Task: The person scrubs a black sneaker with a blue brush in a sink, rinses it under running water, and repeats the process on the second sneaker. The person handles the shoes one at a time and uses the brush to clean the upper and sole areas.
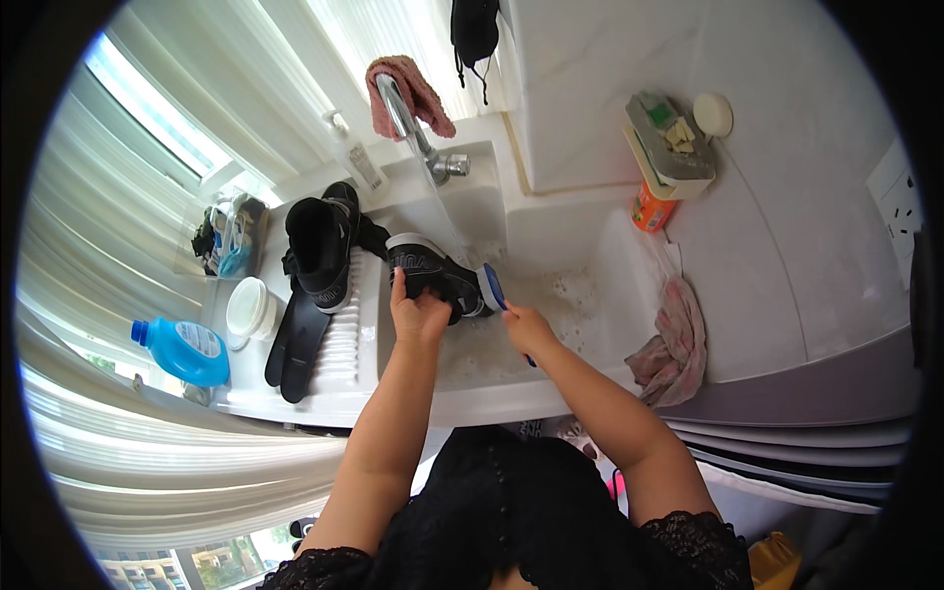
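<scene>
Over the white sink basin [590,315], my left hand [421,313] grips a black shoe [433,265] with a pale sole edge, its fingers partly inside the opening. My right hand [529,329] is closed round the handle of a blue brush [494,285], whose bristles meet the end of the shoe. Water runs from the chrome faucet [403,113] just behind the shoe. Cloudy, sudsy water lies in the basin. A second black shoe [320,251] rests on the ribbed washboard [342,339] to the left, beside two black insoles [297,344].
Left of the basin stand a blue detergent bottle [187,351], a white tub [252,309], a clear box of items [236,236] and a pump bottle [356,157]. A pink cloth [418,88] drapes over the faucet. At right hang a wet rag [674,344] and a wall soap holder [671,143].
</scene>
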`<action>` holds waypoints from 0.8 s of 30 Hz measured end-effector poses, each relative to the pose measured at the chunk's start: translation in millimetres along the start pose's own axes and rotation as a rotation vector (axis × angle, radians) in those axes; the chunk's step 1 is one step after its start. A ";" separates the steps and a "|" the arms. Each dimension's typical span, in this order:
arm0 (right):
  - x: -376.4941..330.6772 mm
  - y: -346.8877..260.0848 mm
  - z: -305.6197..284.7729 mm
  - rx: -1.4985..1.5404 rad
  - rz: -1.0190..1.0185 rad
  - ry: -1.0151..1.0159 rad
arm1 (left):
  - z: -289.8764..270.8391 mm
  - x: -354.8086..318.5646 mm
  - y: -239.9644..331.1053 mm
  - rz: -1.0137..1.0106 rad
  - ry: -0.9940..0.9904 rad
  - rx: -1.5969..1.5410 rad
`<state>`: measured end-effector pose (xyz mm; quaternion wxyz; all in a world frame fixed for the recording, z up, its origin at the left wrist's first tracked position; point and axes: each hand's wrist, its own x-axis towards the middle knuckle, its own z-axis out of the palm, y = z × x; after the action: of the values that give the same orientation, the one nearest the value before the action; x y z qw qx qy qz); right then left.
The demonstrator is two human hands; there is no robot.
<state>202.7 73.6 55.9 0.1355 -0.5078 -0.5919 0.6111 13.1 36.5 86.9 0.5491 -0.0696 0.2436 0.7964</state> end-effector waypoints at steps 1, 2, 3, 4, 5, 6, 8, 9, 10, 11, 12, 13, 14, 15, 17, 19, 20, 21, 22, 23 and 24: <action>2.2 3.4 0.6 -0.004 0.023 0.008 | -6.3 -4.5 3.7 -0.013 -0.060 -0.001; 4.5 12.2 7.7 -0.054 -0.039 0.046 | -12.7 -9.1 6.6 -0.027 -0.120 -0.002; 6.9 23.2 19.0 -0.104 -0.102 0.084 | -23.7 -10.5 7.3 0.014 -0.100 0.003; 7.6 24.9 21.0 -0.075 -0.068 0.067 | -28.5 -12.7 10.2 0.030 -0.087 -0.005; 9.1 26.0 22.0 -0.044 -0.035 0.056 | -32.6 -14.7 12.7 0.047 -0.075 -0.013; 16.0 25.1 13.0 0.068 0.100 -0.004 | -36.9 -16.6 14.8 0.063 -0.063 -0.021; 25.2 27.5 2.9 0.189 0.281 -0.077 | -44.8 -18.1 17.3 0.071 -0.049 0.003; 33.7 35.4 2.6 0.194 0.328 -0.094 | -48.3 -19.3 19.6 0.074 -0.029 0.016; 39.3 38.4 2.7 0.200 0.372 -0.110 | -49.7 -18.1 22.6 0.075 -0.012 0.031; 29.4 31.9 8.8 0.131 0.273 -0.045 | -53.2 -15.9 25.1 0.062 -0.024 0.037; 14.7 26.1 20.9 0.062 0.174 0.020 | -56.6 -13.0 27.4 0.048 -0.037 0.043; 5.0 22.8 26.9 -0.008 0.075 0.083 | -56.8 -12.5 28.0 0.035 -0.048 0.048; 5.5 25.8 26.6 -0.095 0.021 0.105 | -56.5 -11.3 28.2 0.041 -0.048 0.054; 7.5 30.0 25.9 -0.183 -0.033 0.127 | -55.3 -9.2 28.3 0.048 -0.047 0.059; 6.7 26.5 20.2 -0.157 0.031 0.087 | -54.0 -6.7 30.1 0.054 -0.047 0.058; 7.6 17.7 8.9 0.069 0.268 -0.029 | -55.2 -4.7 31.0 0.050 -0.050 0.042; 5.6 16.6 8.4 0.069 0.283 -0.010 | -56.9 -4.3 30.4 0.048 -0.064 0.046; 3.8 15.9 9.1 0.068 0.297 0.009 | -58.8 -4.1 29.8 0.047 -0.077 0.048; 2.2 12.5 10.2 0.070 0.306 0.031 | -58.2 -3.1 30.6 0.047 -0.097 0.054; -4.6 10.2 15.6 -0.105 0.105 0.048 | -58.4 -2.8 31.2 0.045 -0.093 0.059; -16.2 10.0 24.2 -0.279 -0.098 0.063 | -58.4 -3.1 31.4 0.044 -0.089 0.063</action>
<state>195.4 44.4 49.5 0.1118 -0.5112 -0.6905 0.4993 -23.4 -1.9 46.9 0.5434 -0.0115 0.2452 0.8027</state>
